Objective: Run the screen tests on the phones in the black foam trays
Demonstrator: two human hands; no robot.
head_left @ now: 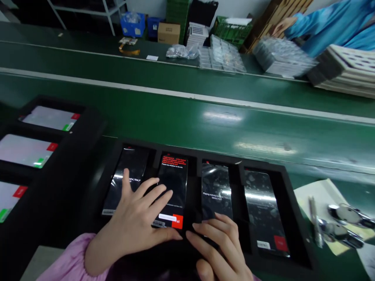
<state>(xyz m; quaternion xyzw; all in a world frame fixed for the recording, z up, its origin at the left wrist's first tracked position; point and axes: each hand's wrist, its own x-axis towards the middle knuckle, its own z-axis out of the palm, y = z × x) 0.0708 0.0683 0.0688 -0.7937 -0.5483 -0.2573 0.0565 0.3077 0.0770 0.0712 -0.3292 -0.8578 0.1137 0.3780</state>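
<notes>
My left hand point(142, 212) lies spread over the first two smartphones in a black foam tray point(195, 249). Its fingers reach across the second smartphone point(172, 179), whose dark screen shows red text at the top and a red box at the bottom. Part of the first smartphone point(133, 162) is hidden by that hand. My right hand point(224, 244) hovers at or rests on the lower end of the third smartphone point(216, 179), its fingers apart and slightly bent; contact is hard to judge. To its right, a fourth smartphone point(262, 207) lies in its slot.
At left, another black tray point(84, 121) holds smartphones with white screens. Metal clip-like tools point(348, 214) and a pen point(316, 222) lie on papers at right. Across the green bench, a person in a blue sleeve point(319, 19) reaches to stacked clear trays point(281, 54).
</notes>
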